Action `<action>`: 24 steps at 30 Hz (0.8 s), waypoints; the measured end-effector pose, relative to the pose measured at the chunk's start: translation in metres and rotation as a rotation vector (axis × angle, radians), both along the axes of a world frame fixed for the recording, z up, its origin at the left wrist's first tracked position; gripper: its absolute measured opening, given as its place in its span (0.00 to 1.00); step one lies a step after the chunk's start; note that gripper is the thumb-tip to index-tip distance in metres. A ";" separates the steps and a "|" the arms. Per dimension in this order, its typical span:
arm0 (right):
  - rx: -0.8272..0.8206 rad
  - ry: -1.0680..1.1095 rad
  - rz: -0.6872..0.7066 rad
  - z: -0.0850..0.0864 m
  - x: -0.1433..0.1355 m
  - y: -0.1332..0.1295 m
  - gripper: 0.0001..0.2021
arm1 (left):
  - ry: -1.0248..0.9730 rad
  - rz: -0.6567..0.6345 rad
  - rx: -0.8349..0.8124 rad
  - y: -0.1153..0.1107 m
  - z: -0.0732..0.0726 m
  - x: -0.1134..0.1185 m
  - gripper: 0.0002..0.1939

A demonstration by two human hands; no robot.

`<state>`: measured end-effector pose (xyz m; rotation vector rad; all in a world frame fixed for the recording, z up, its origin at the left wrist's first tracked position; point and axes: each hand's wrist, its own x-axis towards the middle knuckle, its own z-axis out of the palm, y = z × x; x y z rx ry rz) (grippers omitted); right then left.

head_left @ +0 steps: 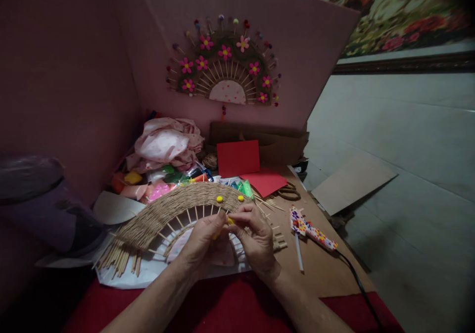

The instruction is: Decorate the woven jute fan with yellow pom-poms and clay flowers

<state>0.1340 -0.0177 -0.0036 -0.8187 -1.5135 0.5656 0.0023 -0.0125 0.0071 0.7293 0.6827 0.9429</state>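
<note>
**Since the yellow lump is small, a light pinch serves best**

While the left hand and the right hand meet just below the centre of the frame, their thumbs and fingers are closed on the yellow lump between them. More yellow shows under the left thumb; whether that is one piece or two is hard to make out past the fingers.

Even, gentle pressure would suit it, turning the lump so that no side is squashed more than another. The two yellow dots on the woven fan, just above the hands, make a handy gauge for size and roundness. A dropped knuckle could nudge them, so it seems wiser to lift the pinch a little clear of the fan.

The glue gun, right of centre, lies apart from both hands, leaving them room. In the upper middle, the flowered fan shows similar yellow dots, neatly rounded.
</note>
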 end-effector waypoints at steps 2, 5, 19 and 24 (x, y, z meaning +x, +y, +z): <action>-0.004 0.020 -0.021 0.000 0.000 0.001 0.06 | 0.023 -0.011 0.005 0.001 0.001 -0.002 0.20; -0.037 -0.007 -0.001 0.000 0.000 0.001 0.11 | 0.051 -0.007 0.022 0.002 0.002 -0.005 0.17; 0.006 -0.016 0.051 0.001 0.002 0.003 0.12 | 0.026 0.016 0.020 0.003 0.004 -0.004 0.18; 0.028 0.034 0.037 -0.001 0.002 0.004 0.10 | 0.027 -0.073 0.014 0.002 0.002 -0.004 0.20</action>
